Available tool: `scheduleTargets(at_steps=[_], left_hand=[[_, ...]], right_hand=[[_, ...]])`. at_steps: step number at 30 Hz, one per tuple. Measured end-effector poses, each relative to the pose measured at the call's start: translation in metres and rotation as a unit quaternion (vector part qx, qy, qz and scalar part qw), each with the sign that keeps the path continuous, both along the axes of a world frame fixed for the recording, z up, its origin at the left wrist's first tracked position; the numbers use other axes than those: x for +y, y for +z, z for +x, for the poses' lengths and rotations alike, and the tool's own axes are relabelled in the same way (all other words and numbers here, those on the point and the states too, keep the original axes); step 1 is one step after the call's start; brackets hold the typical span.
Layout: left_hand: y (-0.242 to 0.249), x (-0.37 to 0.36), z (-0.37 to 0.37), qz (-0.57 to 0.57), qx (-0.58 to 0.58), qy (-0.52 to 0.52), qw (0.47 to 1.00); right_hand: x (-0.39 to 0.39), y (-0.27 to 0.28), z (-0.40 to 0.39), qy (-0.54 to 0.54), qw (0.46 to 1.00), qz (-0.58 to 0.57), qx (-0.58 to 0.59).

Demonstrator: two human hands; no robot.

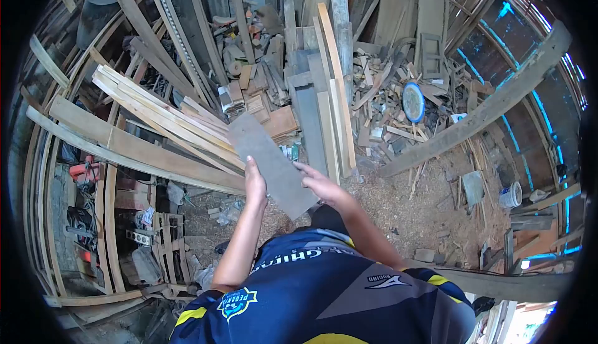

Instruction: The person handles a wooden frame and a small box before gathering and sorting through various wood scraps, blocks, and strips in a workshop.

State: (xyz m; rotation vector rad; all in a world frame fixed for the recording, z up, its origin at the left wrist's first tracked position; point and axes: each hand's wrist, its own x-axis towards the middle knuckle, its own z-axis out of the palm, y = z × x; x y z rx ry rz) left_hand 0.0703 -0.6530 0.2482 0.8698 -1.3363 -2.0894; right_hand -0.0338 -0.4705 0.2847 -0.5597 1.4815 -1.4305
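Note:
A flat, grey rectangular board (268, 163) is held up in front of my chest, slanting from upper left to lower right. My left hand (254, 183) grips its left edge, with the thumb lying on the upper face and the other fingers hidden underneath. On the opposite edge, my right hand (319, 185) is closed round the board. Its index finger reaches along the edge, and the remaining fingers are partly out of sight. Just beyond the board's far end lie stacked pale wooden strips (165, 114).
Long planks (149, 148) stretch across the left side. Upright boards (308, 119) lean ahead. Wood offcuts lie around a round blue-rimmed disc (413, 102). A long curved beam (479, 119) crosses the right side. A white bucket (511, 195) stands far right. Shavings cover the floor (398, 213).

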Motion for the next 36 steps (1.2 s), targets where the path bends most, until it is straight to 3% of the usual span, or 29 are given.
scheduleTargets(at_steps=[4, 6, 7, 9, 13, 16, 19, 20, 23, 26, 28, 29, 31, 32, 35, 36], left_hand=[[-0.001, -0.004, -0.042, -0.039, -0.026, 0.048, 0.998], [-0.014, -0.023, -0.063, 0.076, 0.044, -0.015, 0.996], [0.002, -0.024, -0.073, 0.076, 0.044, -0.002, 0.996], [0.033, -0.018, -0.088, -0.045, -0.046, 0.015, 0.998], [0.03, -0.022, -0.116, -0.008, -0.025, 0.056, 0.998], [0.03, -0.022, -0.126, 0.026, 0.004, 0.062, 0.998], [0.05, -0.025, -0.132, 0.038, 0.012, 0.09, 0.995], [0.033, -0.038, -0.135, 0.019, 0.003, 0.09, 0.996], [0.048, -0.056, -0.138, 0.073, 0.009, 0.068, 0.995], [0.034, -0.082, -0.138, 0.033, -0.024, 0.074, 0.996], [0.026, -0.097, -0.139, 0.021, -0.006, 0.086, 0.996], [0.023, -0.107, -0.14, 0.007, 0.011, 0.104, 0.994], [0.015, -0.126, -0.141, -0.028, -0.002, 0.093, 0.995], [0.018, -0.134, -0.14, -0.025, -0.021, 0.11, 0.993], [0.029, -0.168, -0.124, -0.033, -0.059, 0.091, 0.994], [0.033, -0.188, -0.117, 0.032, -0.049, 0.05, 0.997]], right_hand=[[-0.024, 0.005, -0.042, 0.004, 0.998, 0.054, 0.025], [-0.031, 0.009, -0.071, 0.008, 0.998, 0.065, 0.025], [-0.034, 0.014, -0.084, -0.003, 0.997, 0.076, 0.024], [-0.039, 0.02, -0.109, 0.003, 0.996, 0.091, 0.022], [-0.055, 0.018, -0.158, 0.04, 0.993, 0.078, 0.078], [-0.067, 0.017, -0.181, 0.09, 0.993, 0.08, 0.019], [-0.082, 0.009, -0.191, 0.094, 0.99, 0.053, 0.089], [-0.09, 0.008, -0.197, 0.093, 0.99, 0.05, 0.091], [-0.11, 0.01, -0.196, 0.099, 0.986, 0.078, 0.106], [-0.133, 0.007, -0.191, 0.103, 0.986, 0.078, 0.102], [-0.147, 0.014, -0.18, 0.08, 0.959, 0.078, 0.259], [-0.155, 0.013, -0.176, 0.072, 0.958, 0.083, 0.264], [-0.175, -0.003, -0.167, 0.041, 0.916, -0.062, 0.393], [-0.183, -0.013, -0.165, 0.091, 0.901, 0.003, 0.423], [-0.212, -0.016, -0.156, 0.114, 0.934, -0.012, 0.337], [-0.222, -0.016, -0.156, 0.118, 0.946, -0.024, 0.301]])
